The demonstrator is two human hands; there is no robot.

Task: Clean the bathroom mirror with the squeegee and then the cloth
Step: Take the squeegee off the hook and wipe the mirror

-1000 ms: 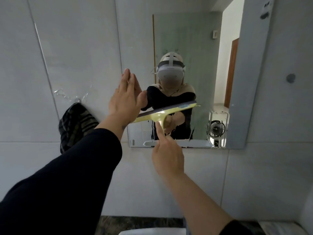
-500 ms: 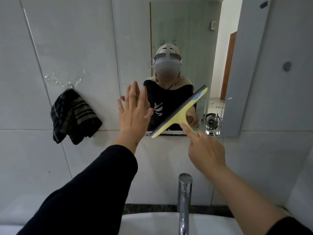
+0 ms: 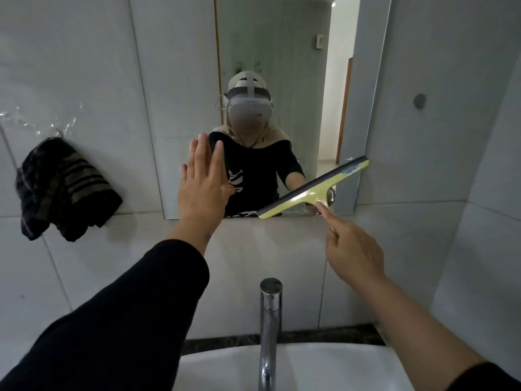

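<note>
Tiled wall, mirror (image 3: 282, 66): your left hand (image 3: 201, 187) braces flat, fingers spread; right hand (image 3: 353, 255) grips the squeegee (image 3: 313, 189) (cloth (image 3: 64, 187) waits).

Counted in view: 1 wall mirror (image 3: 180, 88), approx. rectangular. 1 yellow squeegee (image 3: 314, 189) w/ 1 dark rubber blade. 1 dark striped cloth (image 3: 63, 187) on 1 wall hook (image 3: 57, 133). 1 chrome faucet (image 3: 269, 328) over 1 white sink (image 3: 338, 368). 2 hands: 1 left hand (image 3: 201, 187), 1 right hand (image 3: 353, 256). 2 black sleeves. 1 small dark round fitting (image 3: 419, 101) on the tile, right of the mirror. In the reflection: 1 person, 1 grey headset (image 3: 249, 110).
</note>
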